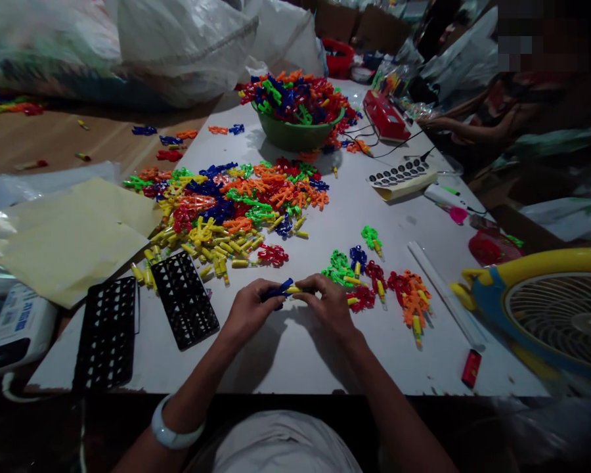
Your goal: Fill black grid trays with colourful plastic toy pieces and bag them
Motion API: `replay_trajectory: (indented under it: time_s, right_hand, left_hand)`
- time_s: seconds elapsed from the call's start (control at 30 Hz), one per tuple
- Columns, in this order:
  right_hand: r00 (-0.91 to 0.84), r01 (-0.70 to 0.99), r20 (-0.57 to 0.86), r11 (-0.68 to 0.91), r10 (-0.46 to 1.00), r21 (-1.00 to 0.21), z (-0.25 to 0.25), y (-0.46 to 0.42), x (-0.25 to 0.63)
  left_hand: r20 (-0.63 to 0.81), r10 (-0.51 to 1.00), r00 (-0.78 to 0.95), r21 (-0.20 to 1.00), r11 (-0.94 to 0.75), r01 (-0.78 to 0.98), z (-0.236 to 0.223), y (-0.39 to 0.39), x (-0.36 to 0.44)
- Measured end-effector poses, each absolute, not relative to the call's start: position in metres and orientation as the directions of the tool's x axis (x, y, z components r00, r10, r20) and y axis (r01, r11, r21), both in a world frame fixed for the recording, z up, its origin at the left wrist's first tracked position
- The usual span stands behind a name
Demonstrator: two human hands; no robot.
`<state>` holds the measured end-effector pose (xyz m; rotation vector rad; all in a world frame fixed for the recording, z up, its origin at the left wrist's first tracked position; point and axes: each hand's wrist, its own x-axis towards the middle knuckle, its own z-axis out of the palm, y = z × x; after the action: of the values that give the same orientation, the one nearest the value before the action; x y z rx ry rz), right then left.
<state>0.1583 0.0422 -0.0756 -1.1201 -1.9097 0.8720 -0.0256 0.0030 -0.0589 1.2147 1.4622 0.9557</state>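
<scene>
My left hand (255, 303) pinches a dark blue plastic piece (278, 290) above the near part of the white table. My right hand (324, 299) grips a small yellow tube (295, 290), its end touching the blue piece. To the right lie plastic pieces with yellow tubes on them: green (339, 268), red (375, 274) and orange (414, 301). Beyond my left hand spreads a heap of loose plastic pieces (246, 194) in blue, orange, red, green and yellow. Several yellow tubes (226, 248) lie along its near edge. The fingers hide part of both held things.
Two black perforated trays (184, 301) lie at the left. A green bowl (298, 135) heaped with pieces stands farther back. At the right are a clear rod (446, 294), a red lighter (471, 368), a yellow-blue fan (502, 309) and a power strip (401, 174). Another person's arm (465, 121) shows behind.
</scene>
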Motion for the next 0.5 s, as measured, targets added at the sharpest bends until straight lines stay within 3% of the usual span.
replay_trajectory:
  time_s: [0.1,0.2,0.27,0.33,0.43,0.5]
  right_hand:
    - [-0.403,0.302,-0.048,0.083,0.914,-0.95,-0.073,0.052,0.176]
    - [-0.468,0.287,-0.176,-0.04,0.866,-0.957,-0.064,0.06,0.207]
    - [-0.441,0.374,-0.141,0.039,0.886,-0.927,-0.054,0.065,0.23]
    - [-0.354,0.525,0.024,0.22,0.935,-0.822,-0.047,0.07,0.244]
    - [-0.348,0.707,0.272,0.442,0.897,-0.552,-0.049,0.07,0.233]
    - [-0.46,0.724,0.261,0.528,0.849,-0.443,-0.058,0.064,0.207]
  left_hand:
    - [-0.198,0.969,0.145,0.945,0.149,0.29,-0.058,0.004,-0.026]
    - [-0.145,0.949,0.28,0.919,0.024,0.394,-0.058,0.007,-0.023]
    - [-0.009,0.958,0.288,0.884,-0.127,0.451,-0.058,0.015,-0.023]
    - [0.144,0.962,0.234,0.782,-0.255,0.569,-0.059,0.031,-0.025]
    - [0.22,0.963,0.157,0.477,-0.246,0.844,-0.062,0.062,-0.027]
    - [0.192,0.971,0.145,0.308,-0.2,0.93,-0.065,0.078,-0.026]
